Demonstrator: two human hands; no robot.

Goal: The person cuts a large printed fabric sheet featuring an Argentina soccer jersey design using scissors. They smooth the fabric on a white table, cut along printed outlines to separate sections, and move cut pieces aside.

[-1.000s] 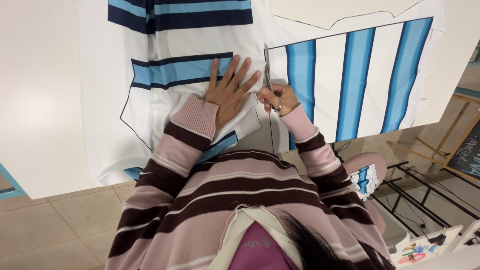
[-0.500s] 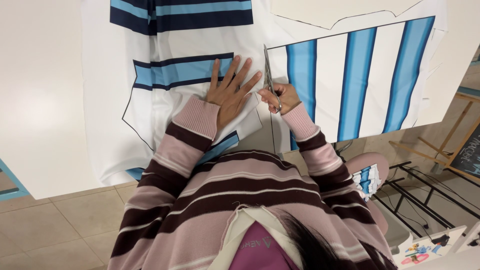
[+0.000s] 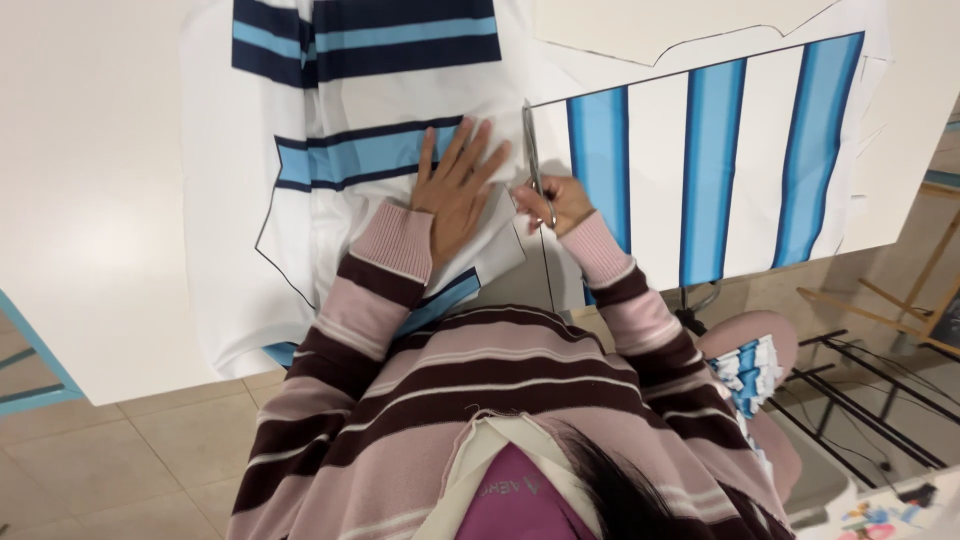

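Cutting white printed fabric with blue stripes (image 3: 700, 170) on the white table (image 3: 90, 200) — right hand (image 3: 553, 203) fingers clenched on slim metal scissors (image 3: 533, 150), left hand (image 3: 456, 185) flat, released, pinning cloth — seam partly slit, uncut outline remaining ahead.

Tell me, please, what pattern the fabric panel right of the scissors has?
Vertical bright blue and white stripes on the fabric panel, seen clearly in the head view.
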